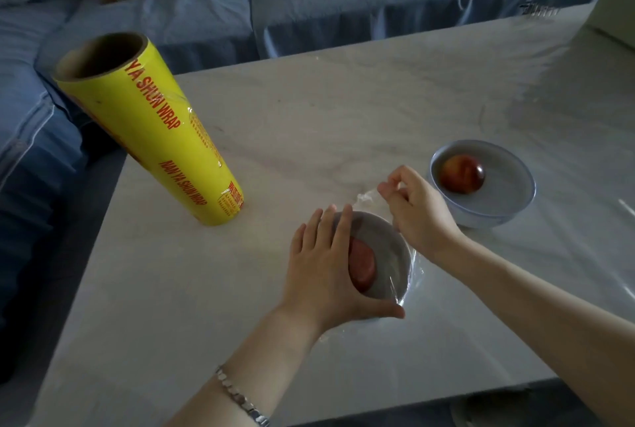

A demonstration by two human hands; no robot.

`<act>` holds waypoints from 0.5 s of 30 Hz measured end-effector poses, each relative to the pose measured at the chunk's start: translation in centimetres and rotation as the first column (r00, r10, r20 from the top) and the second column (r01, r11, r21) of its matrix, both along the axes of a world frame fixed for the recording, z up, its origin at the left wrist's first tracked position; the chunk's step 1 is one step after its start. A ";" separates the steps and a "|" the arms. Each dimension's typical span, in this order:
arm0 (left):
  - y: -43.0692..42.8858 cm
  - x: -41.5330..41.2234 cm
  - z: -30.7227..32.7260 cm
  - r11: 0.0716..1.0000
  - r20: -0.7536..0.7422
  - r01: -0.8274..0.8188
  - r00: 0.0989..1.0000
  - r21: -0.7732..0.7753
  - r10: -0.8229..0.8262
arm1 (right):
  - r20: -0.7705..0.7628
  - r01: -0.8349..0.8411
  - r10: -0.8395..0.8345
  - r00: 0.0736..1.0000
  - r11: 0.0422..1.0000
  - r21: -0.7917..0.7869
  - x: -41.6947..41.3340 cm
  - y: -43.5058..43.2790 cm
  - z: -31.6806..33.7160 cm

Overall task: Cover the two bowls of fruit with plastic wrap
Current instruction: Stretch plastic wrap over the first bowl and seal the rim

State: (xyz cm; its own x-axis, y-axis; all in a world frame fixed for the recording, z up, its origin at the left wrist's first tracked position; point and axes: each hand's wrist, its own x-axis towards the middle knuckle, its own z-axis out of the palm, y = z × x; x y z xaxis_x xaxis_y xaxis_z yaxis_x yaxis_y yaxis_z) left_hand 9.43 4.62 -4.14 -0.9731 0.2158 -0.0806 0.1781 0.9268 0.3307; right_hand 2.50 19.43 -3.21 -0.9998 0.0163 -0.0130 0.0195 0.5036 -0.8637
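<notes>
The right hand (415, 213) pinches a bunched tail of plastic wrap (366, 199) just above the near bowl (391, 255) at lower centre; the left hand (323, 272) lies flat, fingers straight, on its film over a red fruit (362, 268). The wrap looks feather-light, limp and clingy, best pulled taut by its loose edges. The far bowl (508, 210), right of centre, holds the other fruit (462, 174) and looks already covered.

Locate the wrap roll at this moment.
In the head view the wrap roll stands on end on the table, at its left side, beyond and left of the left hand on the near bowl.
</notes>
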 end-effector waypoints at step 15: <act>0.2 0.0 0.1 0.999 -0.016 -0.032 0.999 -0.031 0.031 | 0.599 0.305 -0.128 0.791 0.930 -0.203 -0.1 0.8 -3.3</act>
State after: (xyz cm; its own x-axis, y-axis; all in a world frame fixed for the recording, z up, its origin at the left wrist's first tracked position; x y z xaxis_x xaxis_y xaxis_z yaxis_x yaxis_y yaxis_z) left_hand 9.46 4.80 -4.03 -0.9805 0.1827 -0.0716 0.1537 0.9418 0.2989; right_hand 2.35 20.22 -6.50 -0.7784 0.1390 -0.6121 0.6277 0.1696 -0.7597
